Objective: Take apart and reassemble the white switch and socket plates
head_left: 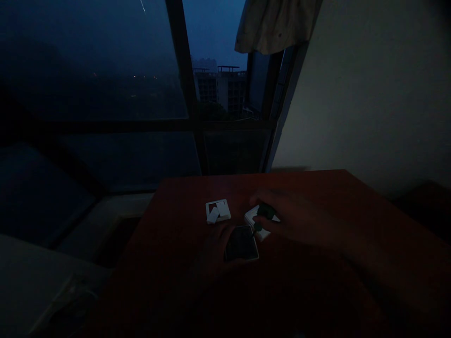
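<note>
My left hand [214,251] is wrapped round the left side of a square switch or socket unit [241,244], its dark back up and a pale rim along the edge. My right hand [296,215] grips a screwdriver [267,211] by its dark green handle. Its tip points down-left to the unit's right edge; whether it touches a screw is too dark to tell. Under the right hand lies a white square piece [251,216], partly hidden. Just beyond my left hand is a white square frame [207,205] with two small white plates [221,208] on it.
A reddish-brown table [299,281] bears all of this. Windows [123,155] with dark frames stand behind and to the left, a cloth curtain [275,28] hanging above. A pale wall [369,94] rises at the right. The light is very dim.
</note>
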### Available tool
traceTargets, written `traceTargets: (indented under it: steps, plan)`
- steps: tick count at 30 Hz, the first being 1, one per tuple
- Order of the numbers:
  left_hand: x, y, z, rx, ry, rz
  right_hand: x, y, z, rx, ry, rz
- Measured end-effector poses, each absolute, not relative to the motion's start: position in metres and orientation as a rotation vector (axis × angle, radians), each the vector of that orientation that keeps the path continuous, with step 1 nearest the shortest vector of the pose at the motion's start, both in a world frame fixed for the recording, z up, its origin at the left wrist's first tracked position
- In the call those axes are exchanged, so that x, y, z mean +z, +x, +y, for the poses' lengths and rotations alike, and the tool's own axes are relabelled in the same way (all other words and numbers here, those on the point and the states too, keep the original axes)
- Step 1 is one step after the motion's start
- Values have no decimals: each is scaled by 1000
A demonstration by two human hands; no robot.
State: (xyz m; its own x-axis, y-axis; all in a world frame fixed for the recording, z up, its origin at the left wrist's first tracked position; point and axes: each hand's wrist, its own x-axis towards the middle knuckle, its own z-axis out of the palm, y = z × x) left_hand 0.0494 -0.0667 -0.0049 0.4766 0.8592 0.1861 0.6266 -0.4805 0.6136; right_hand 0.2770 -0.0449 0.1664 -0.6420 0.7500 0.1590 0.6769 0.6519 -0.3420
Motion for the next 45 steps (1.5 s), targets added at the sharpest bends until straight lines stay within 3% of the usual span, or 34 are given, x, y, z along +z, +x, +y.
traceTargets:
  steps: [6, 14, 21, 29, 34, 36, 41, 45]
  plan:
    - [-4, 49, -66, 656, 2238, 1225, 168, 267, -47, -193, -1747, -2488]
    - [-3, 50, -68, 681, 2242, 1243, 179, 278, -47, 61, -1222, -2732]
    - [-4, 50, -67, 647, 2226, 1268, 170, 277, -38, -200, -1654, -2575]
    - [-8, 48, -65, 657, 2246, 1239, 175, 284, -45, 424, -1050, -2657]
    - [-8, 48, -65, 677, 2243, 1250, 174, 269, -48, -160, -1574, -2610]
    - [-6, 48, -66, 676, 2239, 1235, 175, 267, -47, -165, -1529, -2650]
    - [-4, 48, -66, 666, 2256, 1238, 178, 270, -48, 198, -1206, -2707]
    - [-8, 48, -65, 664, 2281, 1250, 176, 265, -48, -154, -1602, -2606]
